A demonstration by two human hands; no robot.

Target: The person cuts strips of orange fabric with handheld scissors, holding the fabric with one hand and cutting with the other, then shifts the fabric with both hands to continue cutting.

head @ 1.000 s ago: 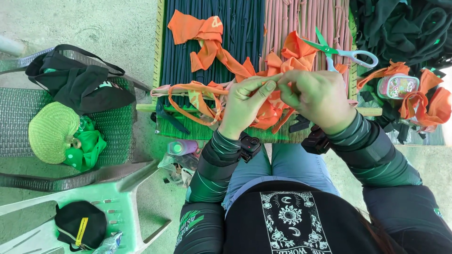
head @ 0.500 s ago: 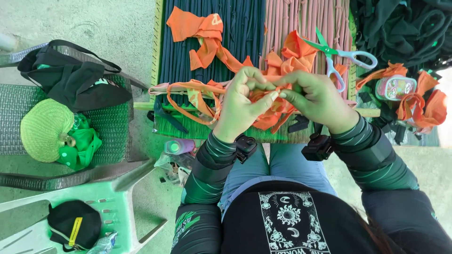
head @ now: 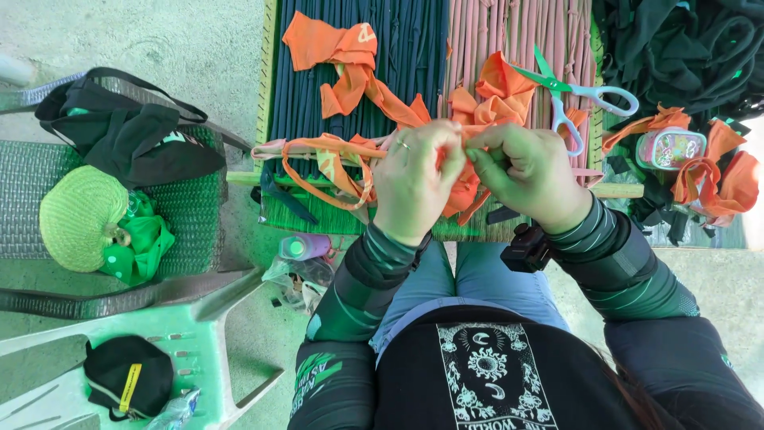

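Note:
My left hand (head: pixel 414 179) and my right hand (head: pixel 525 171) meet over a weaving frame (head: pixel 267 87), both pinching an orange fabric strip (head: pixel 338 155) that loops out to the left across dark blue strands (head: pixel 406 48). The back of my left hand faces up, fingers curled around the strip. More orange fabric pieces (head: pixel 334 48) lie on the blue and pink strands (head: pixel 509 32). Green-handled scissors (head: pixel 573 91) rest on the pink strands just beyond my right hand.
A black bag (head: pixel 127 131), a round woven fan (head: pixel 79 219) and green cloth lie on a chair (head: pixel 199 334) at left. A small bottle (head: pixel 306 248) lies below the frame. Dark fabric (head: pixel 684 48), orange scraps (head: pixel 716 175) and a small clear box (head: pixel 670 146) sit at right.
My left hand has rolled over so its back faces up and closed tighter on the orange strip. My right hand stays pinched against it.

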